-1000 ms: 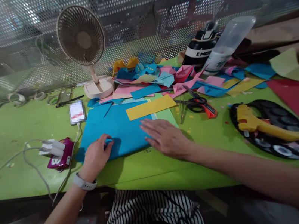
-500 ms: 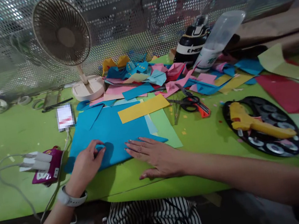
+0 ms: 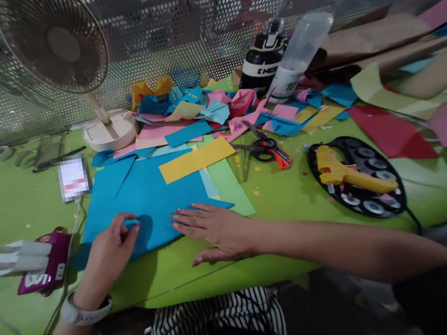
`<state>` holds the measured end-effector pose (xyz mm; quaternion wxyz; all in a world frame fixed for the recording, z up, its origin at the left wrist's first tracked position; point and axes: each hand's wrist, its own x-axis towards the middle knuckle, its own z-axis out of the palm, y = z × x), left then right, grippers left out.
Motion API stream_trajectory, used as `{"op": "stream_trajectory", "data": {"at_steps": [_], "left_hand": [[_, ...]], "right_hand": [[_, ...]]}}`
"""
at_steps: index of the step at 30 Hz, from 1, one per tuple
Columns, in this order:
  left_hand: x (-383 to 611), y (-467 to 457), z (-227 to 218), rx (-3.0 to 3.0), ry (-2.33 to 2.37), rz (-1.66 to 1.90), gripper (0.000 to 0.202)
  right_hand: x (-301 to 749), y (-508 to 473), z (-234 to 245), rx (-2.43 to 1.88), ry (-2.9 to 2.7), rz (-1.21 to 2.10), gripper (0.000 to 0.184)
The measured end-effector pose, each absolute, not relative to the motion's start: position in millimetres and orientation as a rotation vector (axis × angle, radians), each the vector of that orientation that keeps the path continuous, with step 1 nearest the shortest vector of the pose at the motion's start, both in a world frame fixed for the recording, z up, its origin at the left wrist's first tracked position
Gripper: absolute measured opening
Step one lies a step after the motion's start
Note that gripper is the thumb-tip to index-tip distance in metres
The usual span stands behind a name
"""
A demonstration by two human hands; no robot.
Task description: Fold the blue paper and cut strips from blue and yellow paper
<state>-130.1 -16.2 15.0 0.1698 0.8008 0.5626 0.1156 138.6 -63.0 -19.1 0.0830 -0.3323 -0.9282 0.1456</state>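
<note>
A large sheet of blue paper (image 3: 150,185) lies in front of me, its near edge close to the table's front. My left hand (image 3: 111,250), with a watch on the wrist, rests over its lower left part. The fingers there are curled loosely, a small gap showing between thumb and forefinger, and nothing is seen in them. My right hand (image 3: 216,231) lies flat with fingers stretched over the paper's near right edge; its thumb is on the green table cover. A yellow paper strip (image 3: 197,159) lies across the blue sheet, and light green paper (image 3: 230,183) shows from underneath.
Black scissors (image 3: 263,149) and an orange-handled cutter (image 3: 282,157) lie right of the strip. A yellow glue gun (image 3: 351,172) sits on a black palette (image 3: 392,160). Behind are paper scraps (image 3: 237,123), a fan (image 3: 110,131) and bottles (image 3: 262,65). Chargers and cables (image 3: 23,258) lie left.
The whole view has turned a little to the right, so things appear farther left. Both hands keep about the same pose and place on the blue paper.
</note>
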Motion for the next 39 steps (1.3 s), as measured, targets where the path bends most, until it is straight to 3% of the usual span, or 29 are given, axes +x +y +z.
{"op": "stream_trajectory", "data": {"at_steps": [21, 39], "left_hand": [[-132.1, -16.9, 12.9, 2.266, 1.601, 0.353, 0.031], [-133.1, -11.2, 13.7, 2.257, 1.646, 0.3, 0.038]], "right_hand": [[137.9, -64.7, -16.9, -0.915, -2.766, 0.301, 0.077], [140.0, -60.6, -12.0, -0.929, -2.76, 0.498, 0.079]]}}
